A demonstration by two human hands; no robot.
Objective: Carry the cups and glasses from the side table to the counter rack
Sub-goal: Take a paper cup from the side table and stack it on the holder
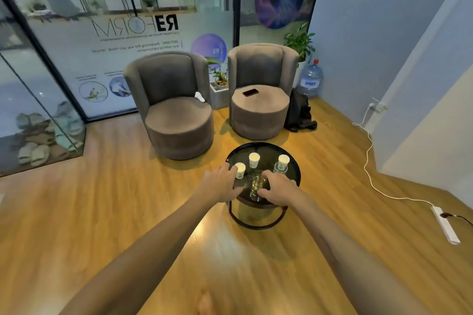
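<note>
A round black side table (266,149) stands on the wooden floor in front of me. Three white paper cups rest on it: one at the left (240,171), one at the back middle (254,160), one at the right (283,162), which seems to sit in a clear glass (277,169). A clear glass (258,184) stands at the near side. My left hand (220,183) hovers by the left cup, fingers apart, touching or nearly touching it. My right hand (277,188) curls around the near glass; a firm grip is not certain.
Two grey round armchairs (176,107) (261,94) stand behind the table, a phone (250,92) on the right one. A power strip (445,225) and white cable (368,161) lie on the floor at right. A water bottle (310,79) and dark bag (299,112) sit by the wall.
</note>
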